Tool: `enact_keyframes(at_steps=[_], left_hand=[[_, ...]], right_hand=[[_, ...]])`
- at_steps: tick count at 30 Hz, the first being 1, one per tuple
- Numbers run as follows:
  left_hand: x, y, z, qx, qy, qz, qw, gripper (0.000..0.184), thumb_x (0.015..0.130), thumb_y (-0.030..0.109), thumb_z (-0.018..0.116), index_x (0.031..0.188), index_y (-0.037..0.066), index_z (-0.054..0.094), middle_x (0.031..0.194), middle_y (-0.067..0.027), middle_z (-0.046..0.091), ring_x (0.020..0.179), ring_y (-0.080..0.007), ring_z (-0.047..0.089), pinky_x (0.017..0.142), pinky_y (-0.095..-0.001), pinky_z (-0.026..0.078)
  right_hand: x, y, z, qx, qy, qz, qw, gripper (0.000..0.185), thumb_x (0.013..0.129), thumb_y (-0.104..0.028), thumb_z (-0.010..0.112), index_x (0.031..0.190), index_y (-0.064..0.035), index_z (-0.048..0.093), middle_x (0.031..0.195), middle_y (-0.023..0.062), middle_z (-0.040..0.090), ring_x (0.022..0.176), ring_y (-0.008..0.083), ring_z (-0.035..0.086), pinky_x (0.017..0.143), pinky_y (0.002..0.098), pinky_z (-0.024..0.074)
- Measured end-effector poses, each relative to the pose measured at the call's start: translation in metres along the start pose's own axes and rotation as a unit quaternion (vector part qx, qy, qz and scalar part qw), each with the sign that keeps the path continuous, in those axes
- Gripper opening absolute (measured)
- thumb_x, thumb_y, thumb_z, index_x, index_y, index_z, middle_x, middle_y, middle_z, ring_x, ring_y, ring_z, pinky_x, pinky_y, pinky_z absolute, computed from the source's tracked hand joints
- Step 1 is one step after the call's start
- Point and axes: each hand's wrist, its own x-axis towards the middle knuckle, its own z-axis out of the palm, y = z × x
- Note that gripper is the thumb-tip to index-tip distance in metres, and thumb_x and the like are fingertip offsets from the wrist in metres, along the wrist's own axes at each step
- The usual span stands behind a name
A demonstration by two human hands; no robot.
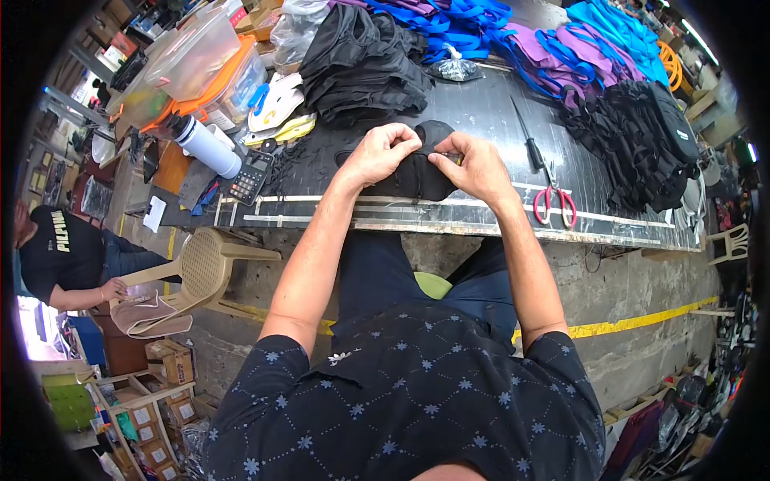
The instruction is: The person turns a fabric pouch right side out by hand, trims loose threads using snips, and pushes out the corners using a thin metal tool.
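Observation:
A black fabric piece (pixel 417 175) lies near the front edge of the dark worktable (pixel 481 104), under both hands. My left hand (pixel 383 154) pinches at its upper left part, thumb and forefinger together. On its right side, my right hand (pixel 473 164) has thumb and forefinger closed over the fabric's edge. Whatever small part sits between the fingertips is too small to make out. To the right of my right hand lie red-handled scissors (pixel 553 204), and a black-handled pointed tool (pixel 532 152) lies just above them.
Black fabric pieces (pixel 365 64) are piled behind my hands, black bags (pixel 642 144) at the right. A bottle (pixel 207 147) and a calculator (pixel 250 175) stand or lie at the left. A plastic chair (pixel 204 268) and a person (pixel 72 252) are at the far left.

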Motion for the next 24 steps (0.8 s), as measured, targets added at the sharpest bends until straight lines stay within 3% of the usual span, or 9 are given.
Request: enact_keyframes(at_steps=[8,11,17,20,24], left_hand=[[0.000,-0.003,0.003,0.004,0.005,0.020,1.000,0.017,0.099,0.019,0.070,0.097,0.003,0.071,0.084,0.0060,0.064,0.077,-0.0032,0.051,0.068,-0.0239,0.044],[0.001,-0.005,0.004,-0.023,0.015,0.031,0.999,0.017,0.101,0.019,0.068,0.097,0.003,0.071,0.087,0.0048,0.065,0.081,-0.0042,0.055,0.073,-0.0239,0.047],[0.003,-0.020,0.004,-0.179,0.078,0.095,0.976,0.024,0.108,0.020,0.060,0.095,0.002,0.069,0.091,-0.0007,0.070,0.086,-0.0084,0.063,0.083,-0.0257,0.049],[-0.007,-0.009,0.002,-0.076,0.147,0.140,0.976,0.026,0.108,0.021,0.059,0.094,0.001,0.068,0.088,-0.0013,0.070,0.087,-0.0092,0.063,0.084,-0.0260,0.049],[-0.019,0.000,-0.009,0.025,0.190,0.137,0.972,0.033,0.108,0.025,0.059,0.089,0.000,0.067,0.079,-0.0029,0.066,0.074,-0.0095,0.059,0.071,-0.0275,0.048]], right_hand=[[0.007,-0.005,-0.005,-0.029,-0.031,-0.003,0.999,0.026,0.085,-0.025,0.080,0.093,-0.0011,0.076,0.083,0.0173,0.076,0.073,0.0312,0.073,0.069,0.0409,0.0555],[0.009,-0.005,-0.007,-0.052,-0.056,0.005,0.997,0.032,0.086,-0.029,0.081,0.097,0.0007,0.075,0.082,0.0172,0.075,0.072,0.0270,0.073,0.069,0.0384,0.0557],[-0.005,0.030,0.009,0.126,0.007,0.056,0.990,0.041,0.088,-0.029,0.083,0.110,0.0039,0.073,0.090,0.0083,0.074,0.079,0.0117,0.066,0.072,0.0307,0.0539],[-0.012,0.037,0.013,0.190,-0.036,0.080,0.978,0.036,0.088,-0.024,0.083,0.110,0.0029,0.074,0.094,0.0051,0.075,0.085,0.0094,0.065,0.076,0.0286,0.0530],[-0.018,0.044,0.023,0.220,-0.009,0.072,0.973,0.030,0.092,-0.022,0.080,0.108,0.0023,0.074,0.091,0.0023,0.074,0.085,0.0070,0.062,0.076,0.0264,0.0512]])
